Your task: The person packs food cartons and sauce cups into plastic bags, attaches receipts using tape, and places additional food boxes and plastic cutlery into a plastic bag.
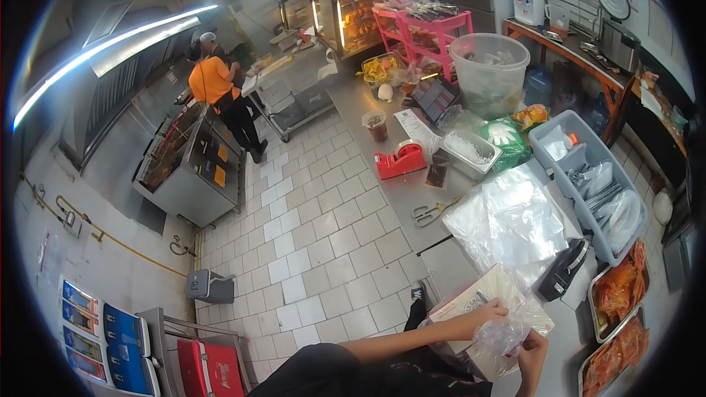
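At the near edge of the steel table, my left hand (488, 317) reaches across with its fingers closed on a crumpled clear plastic bag (496, 337). On the other side of the bag is my right hand (532, 351), its fingers also closed on the plastic. What the bag contains, if anything, I cannot make out. Beneath lies a stack of cream-coloured paper sheets or packaging (471, 301). Just beyond my hands are a pile of flat clear plastic bags (507, 213) and a black device (565, 270) that looks like a sealer or stapler.
Scissors (425, 215), a red tape dispenser (401, 162) and a drink cup (376, 126) stand farther along the table. To the right are a grey divided bin (540, 145) and trays of reddish food (618, 356). A person in orange (213, 81) stands by the fryers.
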`<state>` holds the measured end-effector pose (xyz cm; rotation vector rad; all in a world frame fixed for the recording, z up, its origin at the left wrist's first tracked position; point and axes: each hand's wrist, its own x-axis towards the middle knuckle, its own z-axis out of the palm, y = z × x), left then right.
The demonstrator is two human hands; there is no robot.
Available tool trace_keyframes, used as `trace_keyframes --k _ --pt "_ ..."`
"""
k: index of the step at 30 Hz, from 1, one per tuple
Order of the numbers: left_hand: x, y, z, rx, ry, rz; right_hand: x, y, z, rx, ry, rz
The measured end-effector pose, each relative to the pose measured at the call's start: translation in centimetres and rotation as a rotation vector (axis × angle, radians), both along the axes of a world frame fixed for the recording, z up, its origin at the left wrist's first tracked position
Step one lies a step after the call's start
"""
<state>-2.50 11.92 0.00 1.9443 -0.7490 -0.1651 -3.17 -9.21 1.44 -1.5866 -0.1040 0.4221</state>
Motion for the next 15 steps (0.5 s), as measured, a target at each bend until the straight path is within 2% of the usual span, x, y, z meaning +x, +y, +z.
trace_keyframes --k 8,11,15 --pt "-0.2 0.4 1.7 -0.102 0.079 -0.027 0.1 -0.6 0.7 -0.032 0.039 0.015" --pt "-0.1 0.7 2.1 -0.084 0.034 -0.062 -0.1 -0.1 0.9 -0.049 0.037 0.029" --pt "-0.4 0.0 0.8 -0.059 0.010 -0.006 -0.2 0.1 -0.8 -0.039 -0.026 0.010"
